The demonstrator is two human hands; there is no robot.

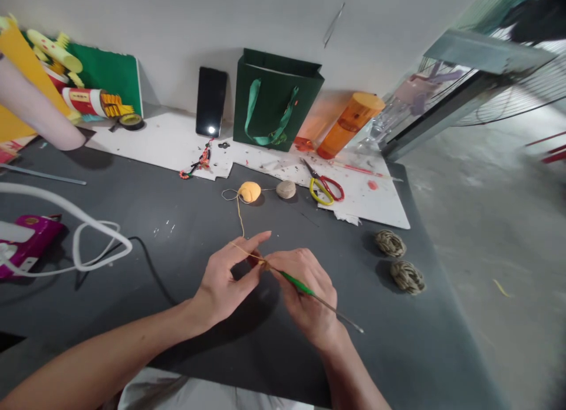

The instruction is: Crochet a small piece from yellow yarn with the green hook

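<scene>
Right grip (307,292): closed around a green-handled hook (297,282), its rear shaft jutting lower right. Left grip (227,274): pinching a small yarn piece (264,265) at the hook's front end, between both hands; strand crosses the index finger, leads to the yellow ball (250,192) ahead. Counter (380,351) surface extends rightward past two brown bundles (400,263) to its edge. Hook tip and stitches: hidden by fingers. Purple device (38,239): cut off, left.

Left arm (115,354) slanting up bare from lower left, left hand (227,274) with index finger (260,238) out straight, thumb (248,282) pinching in, right arm (351,366) bare too, right hand (306,292) curled tight, fingertips (259,270) meeting!
</scene>
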